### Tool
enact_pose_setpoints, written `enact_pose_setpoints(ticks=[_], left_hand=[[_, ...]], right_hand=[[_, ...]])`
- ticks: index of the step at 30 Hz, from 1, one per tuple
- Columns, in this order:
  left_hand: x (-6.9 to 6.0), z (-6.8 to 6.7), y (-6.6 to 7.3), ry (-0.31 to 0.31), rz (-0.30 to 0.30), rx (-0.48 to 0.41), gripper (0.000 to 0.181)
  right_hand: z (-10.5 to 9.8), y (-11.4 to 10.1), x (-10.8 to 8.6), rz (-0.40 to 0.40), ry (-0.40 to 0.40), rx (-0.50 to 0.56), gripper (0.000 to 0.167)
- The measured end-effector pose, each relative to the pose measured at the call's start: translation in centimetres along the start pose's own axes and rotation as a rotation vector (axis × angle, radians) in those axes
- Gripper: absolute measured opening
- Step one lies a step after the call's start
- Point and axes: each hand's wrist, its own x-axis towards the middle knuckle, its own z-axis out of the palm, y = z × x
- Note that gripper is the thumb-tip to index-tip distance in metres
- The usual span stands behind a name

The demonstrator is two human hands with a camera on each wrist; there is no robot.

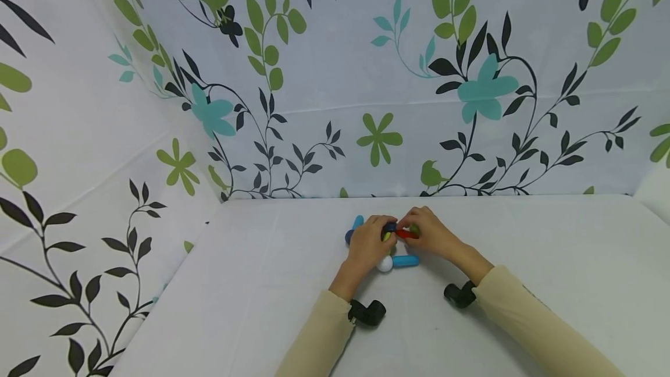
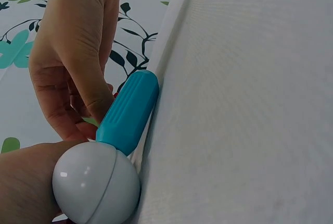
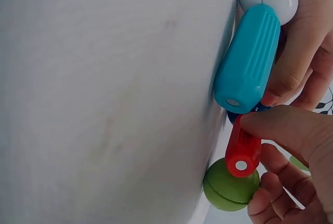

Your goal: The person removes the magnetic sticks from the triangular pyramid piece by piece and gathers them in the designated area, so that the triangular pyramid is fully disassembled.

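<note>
My right hand [image 1: 430, 234] pinches a red rod [image 3: 244, 148] between thumb and fingers, its inner end against a dark blue ball [image 1: 389, 227]. My left hand [image 1: 368, 243] grips around that blue ball, with a bit of yellow showing under its fingers. A green ball [image 3: 231, 185] lies beside the red rod, touched by fingers of my right hand. Nearer my body, a white ball [image 1: 384, 264] joins a light blue rod [image 1: 405, 260] on the table. Behind my left hand, another blue rod [image 1: 358, 221] and dark blue ball [image 1: 348, 237] are partly hidden.
A white cloth covers the table [image 1: 523, 249]. Behind it hangs a patterned curtain [image 1: 335, 92] with leaves and flowers, which continues along the left side. Both wrists carry black cameras close above the table.
</note>
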Motion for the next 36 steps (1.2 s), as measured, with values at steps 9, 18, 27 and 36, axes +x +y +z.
enact_pose_setpoints(ticks=[9,18,27,36], left_hand=[[0.1,-0.1,0.0,0.008,0.000,-0.004,0.033],[0.0,-0.2,0.0,-0.001,-0.015,-0.015,0.033],[0.0,0.2,0.0,-0.001,-0.012,-0.020,0.033],[0.1,0.1,0.1,0.015,-0.017,0.017,0.030]], right_hand=[[-0.6,-0.2,-0.5,0.008,0.045,0.067,0.015],[-0.9,-0.4,-0.5,0.068,-0.020,0.017,0.013],[-0.3,0.4,-0.5,0.076,-0.060,0.088,0.018],[-0.3,0.7,-0.5,0.067,-0.126,0.131,0.021]])
